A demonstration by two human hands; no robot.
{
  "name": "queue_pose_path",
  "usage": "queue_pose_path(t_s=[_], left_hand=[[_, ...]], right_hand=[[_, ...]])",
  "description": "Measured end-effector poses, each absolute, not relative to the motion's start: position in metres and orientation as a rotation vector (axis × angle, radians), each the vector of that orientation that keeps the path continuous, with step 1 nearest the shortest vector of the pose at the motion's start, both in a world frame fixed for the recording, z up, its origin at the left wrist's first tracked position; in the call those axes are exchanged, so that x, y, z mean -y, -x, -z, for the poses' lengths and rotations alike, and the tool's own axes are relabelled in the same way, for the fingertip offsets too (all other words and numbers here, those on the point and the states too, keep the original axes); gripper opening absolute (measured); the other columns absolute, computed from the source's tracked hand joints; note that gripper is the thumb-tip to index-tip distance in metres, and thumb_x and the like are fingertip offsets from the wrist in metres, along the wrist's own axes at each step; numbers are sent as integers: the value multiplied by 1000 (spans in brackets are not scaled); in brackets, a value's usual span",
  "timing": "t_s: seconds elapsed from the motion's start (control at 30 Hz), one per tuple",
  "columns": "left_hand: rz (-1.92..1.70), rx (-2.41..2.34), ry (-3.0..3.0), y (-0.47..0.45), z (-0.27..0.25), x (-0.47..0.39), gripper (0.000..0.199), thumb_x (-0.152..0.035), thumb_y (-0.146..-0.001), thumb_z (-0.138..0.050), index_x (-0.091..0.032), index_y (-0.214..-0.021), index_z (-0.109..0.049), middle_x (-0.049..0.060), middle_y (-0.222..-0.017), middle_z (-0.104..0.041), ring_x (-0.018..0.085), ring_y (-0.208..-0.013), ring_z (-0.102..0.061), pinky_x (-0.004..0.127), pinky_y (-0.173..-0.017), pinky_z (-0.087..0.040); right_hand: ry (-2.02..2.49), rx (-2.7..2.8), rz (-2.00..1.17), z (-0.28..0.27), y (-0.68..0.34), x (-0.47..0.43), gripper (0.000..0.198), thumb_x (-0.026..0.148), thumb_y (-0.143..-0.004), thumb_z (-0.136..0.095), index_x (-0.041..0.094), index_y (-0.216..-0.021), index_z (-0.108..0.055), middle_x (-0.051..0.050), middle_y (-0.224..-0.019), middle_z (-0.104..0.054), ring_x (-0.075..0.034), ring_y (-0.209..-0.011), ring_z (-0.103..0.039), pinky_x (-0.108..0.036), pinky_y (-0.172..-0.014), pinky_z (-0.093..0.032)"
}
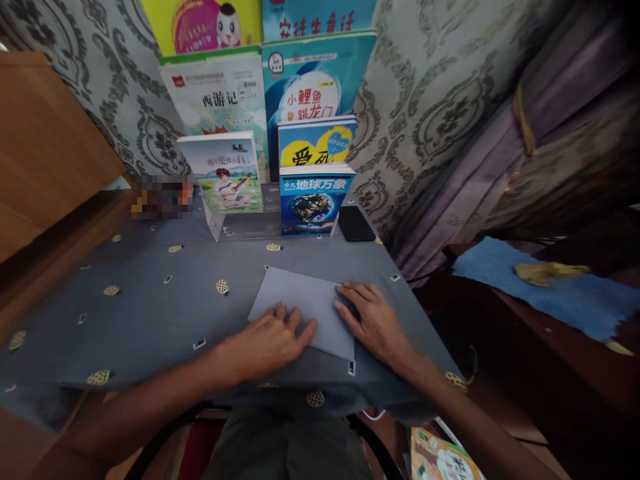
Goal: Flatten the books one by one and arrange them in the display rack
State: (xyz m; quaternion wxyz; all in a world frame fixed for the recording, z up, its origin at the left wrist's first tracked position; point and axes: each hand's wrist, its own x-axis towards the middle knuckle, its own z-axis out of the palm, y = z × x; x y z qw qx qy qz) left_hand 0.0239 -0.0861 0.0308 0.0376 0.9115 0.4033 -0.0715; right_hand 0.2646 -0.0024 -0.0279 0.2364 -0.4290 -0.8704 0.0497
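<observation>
Apparently smoothing, the left grip and right grip rest spread on grey paper; the next move likely calls for even pressure.

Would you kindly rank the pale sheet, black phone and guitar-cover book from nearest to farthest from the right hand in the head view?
1. Pale sheet: touching the right hand.
2. Black phone: ahead, beyond the hand.
3. Guitar-cover book: farther ahead, leftward.
</observation>
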Motion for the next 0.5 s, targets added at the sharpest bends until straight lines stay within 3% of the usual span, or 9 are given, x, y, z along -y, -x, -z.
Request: queue_pose_path(t_s=[0.17,0.5], left_hand=[[316,-1188,-2884,-34,-30,94,62,-6,-88,-54,-12,-148,-38,29,-150,-44,47,-133,-51,59,-96,-52],[329,-1135,-2822,-16,-40,95,68,-6,-86,-54,-16,-150,-34,20,-154,-44,41,-141,-42,52,-107,-45]], right_hand=[[1193,2331,-217,25,-277,23,38,40,-101,-43,16,-109,-71,-12,-96,-71,-28,-92,-61,-42,-84,-53],[1078,2275,-288,24,-289,52,34,42,-100,-47,19,-104,-72,-8,-84,-65,-23,-80,-63,-38,-71,-55]])
